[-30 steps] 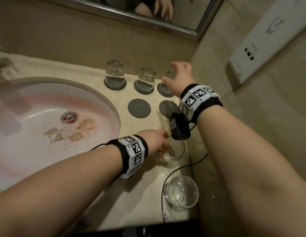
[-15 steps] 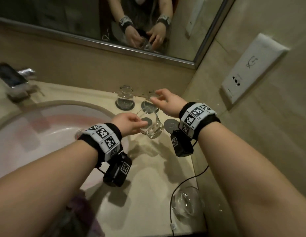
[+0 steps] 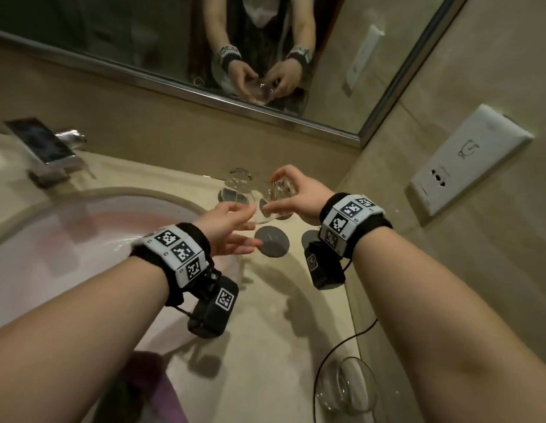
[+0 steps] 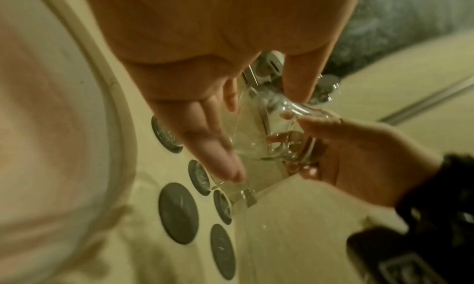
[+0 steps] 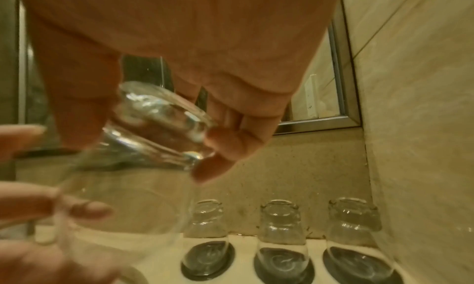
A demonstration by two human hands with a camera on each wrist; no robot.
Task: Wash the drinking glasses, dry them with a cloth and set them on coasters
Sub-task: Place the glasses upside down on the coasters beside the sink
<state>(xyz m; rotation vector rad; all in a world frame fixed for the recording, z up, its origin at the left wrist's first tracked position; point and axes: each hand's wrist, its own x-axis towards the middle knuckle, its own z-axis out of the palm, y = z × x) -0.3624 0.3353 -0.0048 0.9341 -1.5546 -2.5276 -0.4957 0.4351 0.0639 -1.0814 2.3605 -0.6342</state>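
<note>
A clear drinking glass point(image 3: 267, 206) point(image 4: 269, 142) point(image 5: 143, 146) hangs tilted in the air over the counter, held by both hands. My right hand point(image 3: 274, 193) grips its thick base, thumb on one side and fingers on the other. At the rim, my left hand point(image 3: 247, 218) pinches it between thumb and forefinger, the other fingers spread straight below. Three glasses point(image 5: 280, 227) stand upside down on dark coasters along the back wall. Two empty coasters point(image 3: 271, 241) point(image 4: 178, 213) lie in front of them. Another upright glass point(image 3: 345, 386) stands at the counter's front right.
The oval sink basin point(image 3: 52, 239) fills the left. A phone point(image 3: 39, 140) leans by the tap at the back left. A black cable point(image 3: 336, 346) runs along the counter's right edge by the tiled wall with a socket point(image 3: 467, 160). Purple cloth point(image 3: 149, 389) hangs at the front.
My left hand lifted the glass off the counter and raised it. My right hand came back from the back row and took hold of the glass's base.
</note>
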